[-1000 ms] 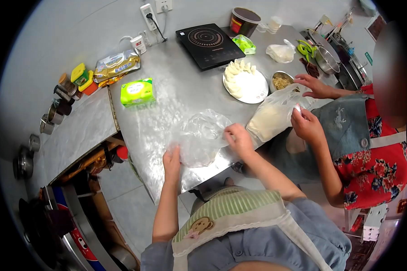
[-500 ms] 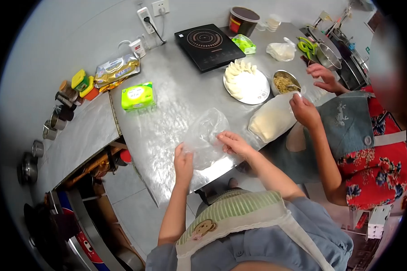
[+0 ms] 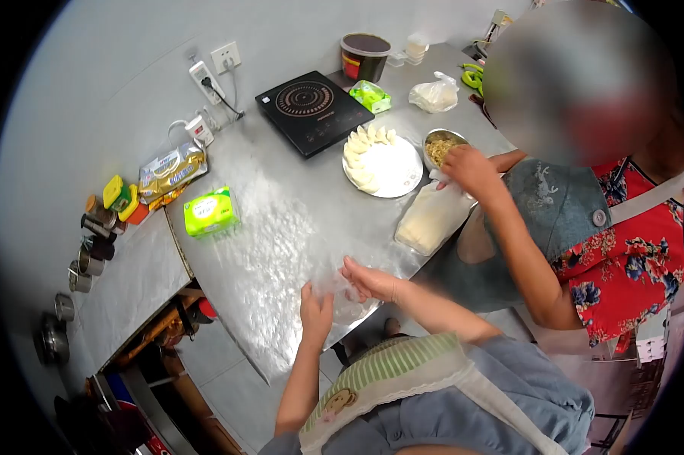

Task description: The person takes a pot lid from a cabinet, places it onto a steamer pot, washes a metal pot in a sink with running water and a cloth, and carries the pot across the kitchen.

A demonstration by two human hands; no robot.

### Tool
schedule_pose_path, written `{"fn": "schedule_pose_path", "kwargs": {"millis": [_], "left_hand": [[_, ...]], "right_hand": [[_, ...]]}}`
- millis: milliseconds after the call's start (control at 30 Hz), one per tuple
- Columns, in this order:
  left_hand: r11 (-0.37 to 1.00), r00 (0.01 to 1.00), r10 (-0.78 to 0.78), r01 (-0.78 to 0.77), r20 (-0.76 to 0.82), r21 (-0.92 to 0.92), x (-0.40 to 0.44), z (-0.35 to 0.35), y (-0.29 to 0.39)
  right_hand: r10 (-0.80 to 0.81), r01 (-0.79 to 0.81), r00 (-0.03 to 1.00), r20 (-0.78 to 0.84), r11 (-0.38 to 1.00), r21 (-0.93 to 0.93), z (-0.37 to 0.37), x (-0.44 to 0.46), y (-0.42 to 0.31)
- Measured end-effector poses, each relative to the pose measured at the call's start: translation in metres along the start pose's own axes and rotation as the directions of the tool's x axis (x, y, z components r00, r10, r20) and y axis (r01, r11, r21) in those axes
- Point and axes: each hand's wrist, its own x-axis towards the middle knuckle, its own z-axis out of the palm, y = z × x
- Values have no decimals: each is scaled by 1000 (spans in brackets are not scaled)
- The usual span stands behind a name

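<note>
A clear plastic bag [image 3: 345,309] hangs bunched between my hands over the front edge of the metal table. My left hand [image 3: 316,309] grips one side of it, fingers closed. From the other side my right hand [image 3: 369,280] pinches the bag. Beyond them sits a white plate [image 3: 393,168] with dumplings [image 3: 361,155] lined along its left side. A bag of pale dough [image 3: 427,221] lies to the right, near the co-worker. Behind it stands a metal bowl of filling [image 3: 438,148], partly covered by the co-worker's hand [image 3: 469,171].
A black induction cooktop [image 3: 311,112] lies toward the back wall, with a dark tub [image 3: 364,58] behind it. A green tissue pack [image 3: 210,212] is on the left. A knotted white bag [image 3: 435,94] rests at the back right. A co-worker in a denim apron [image 3: 545,205] stands on my right.
The plastic bag has been gathered into a smaller bunch and lowered between my hands. The co-worker has leaned in, with a hand now over the dough bag and bowl. The camera view has shifted.
</note>
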Motion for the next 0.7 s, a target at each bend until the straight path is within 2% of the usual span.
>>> {"fn": "schedule_pose_path", "kwargs": {"millis": [33,67,133,200,233,267,333,367,400,433,500,567,633,700], "left_hand": [[1000,1000,14,-14,2,2,-2,0,-1],[998,999,36,-38,29,52,-3,1,-4],[985,992,116,-122,57,122,-4,2,6],[992,956,-22,58,293,-115,-2,-10,32],[894,878,-71,267,473,-360,-5,-20,18],[844,867,-88,327,491,-426,-5,-27,14],[719,924,-98,323,371,-616,6,-28,-6],[657,934,-104,323,343,-681,11,-25,-24],[658,946,-152,312,285,-685,0,-28,25],[658,937,-192,344,293,-670,-2,-22,44],[658,891,-259,445,372,-608,-10,-5,53],[648,850,-309,516,426,-560,-20,6,52],[643,814,-361,571,455,-511,-27,4,46],[641,786,-420,611,454,-465,-36,-18,30]], "right_hand": [[-138,142,990,34,962,-232,4,-7,0],[-261,276,961,96,851,-447,12,-16,-2],[-471,459,855,219,490,-741,18,-26,0],[-470,421,876,105,642,-640,12,-25,3],[-491,428,861,134,558,-711,9,-29,4],[-441,434,882,169,616,-658,6,-35,-2],[-335,411,912,238,728,-548,0,-48,-16],[-292,386,905,311,871,-305,9,-55,-18],[-267,372,881,391,901,-223,20,-67,-29],[-303,402,870,389,893,-203,26,-68,-30],[-266,324,862,432,944,-65,34,-61,-23],[-271,336,826,494,941,-46,30,-49,-18],[-278,312,875,397,950,-22,29,-50,-16],[-389,436,888,245,881,-182,17,-65,-30]]}}
